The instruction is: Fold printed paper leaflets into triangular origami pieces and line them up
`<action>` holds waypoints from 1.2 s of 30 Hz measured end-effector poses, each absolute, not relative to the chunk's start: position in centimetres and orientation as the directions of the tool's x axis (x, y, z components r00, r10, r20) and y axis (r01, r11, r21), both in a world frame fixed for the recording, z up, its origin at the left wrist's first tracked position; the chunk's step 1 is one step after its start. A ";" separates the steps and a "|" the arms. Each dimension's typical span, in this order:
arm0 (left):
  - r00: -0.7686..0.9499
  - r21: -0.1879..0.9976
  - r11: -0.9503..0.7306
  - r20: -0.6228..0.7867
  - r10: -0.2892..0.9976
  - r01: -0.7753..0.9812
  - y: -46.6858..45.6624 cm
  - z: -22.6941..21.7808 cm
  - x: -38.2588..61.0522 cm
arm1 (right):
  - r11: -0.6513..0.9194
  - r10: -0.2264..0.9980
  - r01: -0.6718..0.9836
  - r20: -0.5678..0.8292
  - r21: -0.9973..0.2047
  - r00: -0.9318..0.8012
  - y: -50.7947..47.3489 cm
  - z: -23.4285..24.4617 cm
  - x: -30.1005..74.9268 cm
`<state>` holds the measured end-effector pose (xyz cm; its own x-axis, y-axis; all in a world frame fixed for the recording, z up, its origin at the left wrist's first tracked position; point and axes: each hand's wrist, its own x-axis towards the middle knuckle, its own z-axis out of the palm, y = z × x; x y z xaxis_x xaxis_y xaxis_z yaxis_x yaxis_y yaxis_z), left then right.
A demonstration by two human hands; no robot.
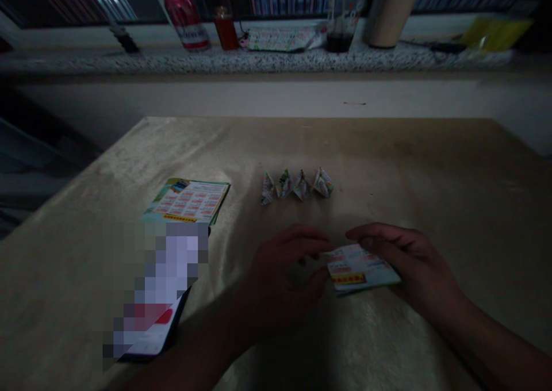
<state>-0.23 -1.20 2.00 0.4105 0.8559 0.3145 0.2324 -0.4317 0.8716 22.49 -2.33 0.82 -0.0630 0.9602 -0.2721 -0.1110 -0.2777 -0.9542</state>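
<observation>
Both hands meet over a folded printed paper (360, 271) that lies on the table (452, 195) towards its near edge, a little right of the middle. The left hand (280, 276) has its fingers curled in and pinches the paper's left edge between thumb and fingertips. The right hand (405, 264) is half closed, its fingers bent over the paper's far edge and gripping it. Beyond the hands, near the table's middle, four small folded paper pieces (296, 185) stand in a row. A stack of printed sheets (187, 201) lies towards the left edge, with a phone (155, 299) nearer the near edge
</observation>
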 end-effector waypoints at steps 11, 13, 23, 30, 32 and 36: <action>0.361 0.668 -0.544 0.409 0.838 0.508 -2.0 1.3 0.4 | -0.105 0.984 -0.223 -0.068 -0.969 -0.165 -3.0 0.6 21.1; 0.374 0.640 -0.550 0.404 0.835 0.537 -2.2 1.2 0.5 | -0.064 0.983 -0.114 -0.043 -0.991 -0.177 -3.4 0.7 20.8; 0.458 0.622 -0.618 0.422 0.782 0.482 -2.7 1.0 0.4 | 0.092 0.981 0.187 0.057 -0.978 -0.185 -3.9 0.8 20.7; 0.435 0.625 -0.567 0.371 0.820 0.536 -2.9 0.6 0.5 | 0.207 0.972 0.359 0.149 -0.910 -0.184 -3.7 1.1 20.5; 0.456 0.619 -0.568 0.351 0.818 0.542 -2.8 0.6 0.5 | 0.217 0.973 0.379 0.167 -0.900 -0.160 -3.6 1.0 20.5; 0.457 0.636 -0.561 0.343 0.821 0.530 -2.7 0.5 0.6 | 0.229 0.971 0.391 0.179 -0.891 -0.159 -3.6 1.0 20.5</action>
<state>0.60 -2.69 0.55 0.4568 0.8207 0.3433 0.5300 -0.5610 0.6359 20.50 -3.56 0.99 -0.1590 0.9708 0.1794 0.3915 0.2288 -0.8913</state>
